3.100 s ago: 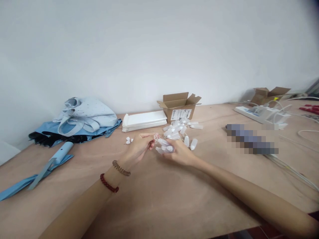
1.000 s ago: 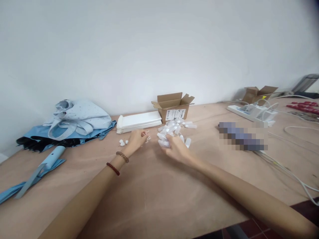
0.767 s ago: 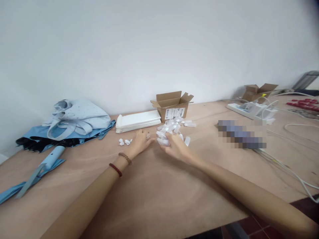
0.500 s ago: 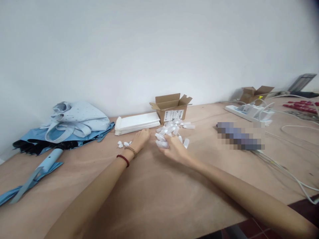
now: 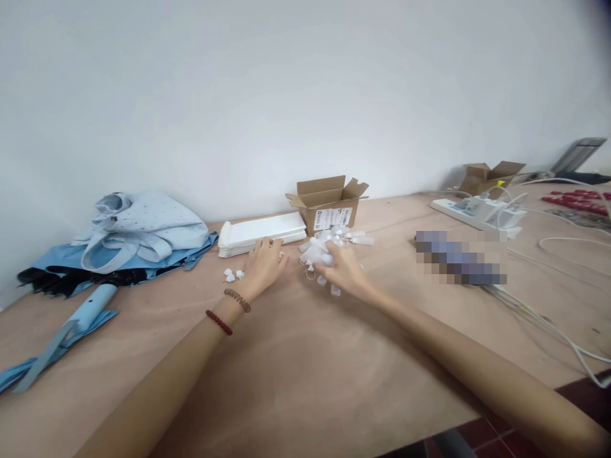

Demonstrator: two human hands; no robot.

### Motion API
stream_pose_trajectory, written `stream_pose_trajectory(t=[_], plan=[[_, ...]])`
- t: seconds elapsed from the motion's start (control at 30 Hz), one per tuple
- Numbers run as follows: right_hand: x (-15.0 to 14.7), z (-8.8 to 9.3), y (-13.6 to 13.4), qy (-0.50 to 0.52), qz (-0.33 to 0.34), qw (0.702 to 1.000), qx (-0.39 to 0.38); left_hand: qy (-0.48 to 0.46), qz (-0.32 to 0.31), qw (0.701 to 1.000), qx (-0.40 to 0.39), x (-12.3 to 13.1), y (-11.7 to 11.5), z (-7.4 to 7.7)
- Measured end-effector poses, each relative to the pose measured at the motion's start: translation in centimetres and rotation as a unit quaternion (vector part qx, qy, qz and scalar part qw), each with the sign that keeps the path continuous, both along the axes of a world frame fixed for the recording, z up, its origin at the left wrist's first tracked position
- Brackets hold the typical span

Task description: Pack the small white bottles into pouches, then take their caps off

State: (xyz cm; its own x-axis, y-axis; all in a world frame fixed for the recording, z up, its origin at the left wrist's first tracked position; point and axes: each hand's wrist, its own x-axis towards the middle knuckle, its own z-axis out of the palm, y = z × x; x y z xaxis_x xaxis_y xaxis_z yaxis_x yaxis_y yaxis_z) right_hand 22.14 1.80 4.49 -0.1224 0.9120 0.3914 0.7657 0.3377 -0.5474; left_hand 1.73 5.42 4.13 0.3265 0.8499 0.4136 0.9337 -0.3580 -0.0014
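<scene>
My right hand [image 5: 341, 270] is closed around a bunch of small translucent plastic bottles [image 5: 319, 254], just in front of a loose pile of the same bottles [image 5: 353, 237] on the wooden table [image 5: 296, 381]. My left hand [image 5: 262, 264] rests on the table beside it, fingers curled, at the front edge of a flat stack of white bags [image 5: 260, 232]. I cannot make out whether it holds anything. A few small white caps [image 5: 231, 275] lie just left of that hand.
An open cardboard box [image 5: 328, 203] stands behind the bottles against the wall. A blue umbrella [image 5: 67, 318] and a pale blue bag [image 5: 138, 226] lie at the left. A power strip [image 5: 477, 210], cables [image 5: 548, 324] and another box [image 5: 487, 175] are at the right.
My left hand let go of the small piece it pinched and moved forward toward the white bags. My right hand gathered more bottles and shifted toward the pile.
</scene>
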Motion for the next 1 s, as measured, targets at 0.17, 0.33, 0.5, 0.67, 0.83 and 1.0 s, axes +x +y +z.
stream_pose_trajectory(t=[0.17, 0.33, 0.5, 0.67, 0.83, 1.0], plan=[[1.3, 0.7, 1.8, 0.075, -0.026, 0.997, 0.010, -0.084, -0.052, 0.995, -0.004, 0.6, -2.4, -0.9], [1.5, 1.4, 3.3, 0.126, -0.027, 0.990, 0.060, -0.194, -0.117, 0.969, -0.095, 4.1, -1.6, -1.7], [0.5, 1.9, 5.7, 0.017, -0.039, 0.999, 0.031, -0.220, -0.095, 0.961, -0.138, 8.7, 0.3, -2.2], [-1.4, 2.3, 8.0, -0.129, 0.017, 0.991, -0.027, -0.227, -0.105, 0.956, -0.152, 10.5, -0.2, -2.3], [-3.1, 1.7, 9.4, -0.180, -0.002, 0.980, -0.088, -0.236, -0.111, 0.954, -0.144, 8.9, -3.0, -1.8], [-3.5, 3.1, 7.8, -0.206, -0.028, 0.973, -0.101, -0.264, -0.114, 0.948, -0.134, 5.3, -7.3, -1.2]])
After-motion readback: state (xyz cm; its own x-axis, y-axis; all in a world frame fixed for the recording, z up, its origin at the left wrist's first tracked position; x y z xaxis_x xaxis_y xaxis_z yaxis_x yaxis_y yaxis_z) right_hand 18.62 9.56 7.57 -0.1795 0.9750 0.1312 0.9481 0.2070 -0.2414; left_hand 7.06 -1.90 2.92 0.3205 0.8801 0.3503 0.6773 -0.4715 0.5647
